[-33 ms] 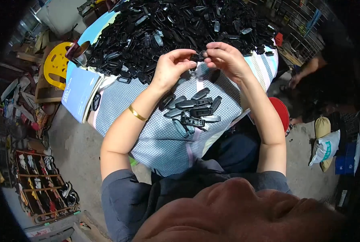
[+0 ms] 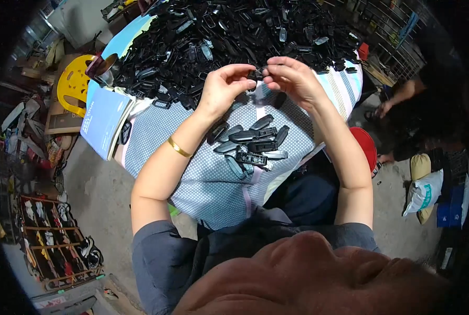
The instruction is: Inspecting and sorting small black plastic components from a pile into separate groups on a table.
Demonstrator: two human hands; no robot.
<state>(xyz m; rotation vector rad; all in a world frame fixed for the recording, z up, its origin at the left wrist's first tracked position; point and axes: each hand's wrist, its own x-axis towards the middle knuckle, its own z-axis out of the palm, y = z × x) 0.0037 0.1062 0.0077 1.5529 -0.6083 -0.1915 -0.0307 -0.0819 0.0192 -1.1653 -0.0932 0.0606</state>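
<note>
Blue booklet (image 2: 104,122) at the cloth's (image 2: 203,178) left edge. My left hand (image 2: 225,89) and right hand (image 2: 292,80) meet above the cloth, fingertips of both pinching one small black part (image 2: 259,73). Sorted black parts (image 2: 253,144) lie below; big pile (image 2: 229,37) behind. Red stool (image 2: 364,144) right.

A cloth-covered table (image 2: 192,173) — heaped black plastic parts (image 2: 218,37), blue booklet (image 2: 104,122).

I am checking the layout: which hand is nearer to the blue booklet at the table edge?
Left. The left hand is raised over the table, right of the blue booklet. The right hand is farther right, beyond the left one.
</note>
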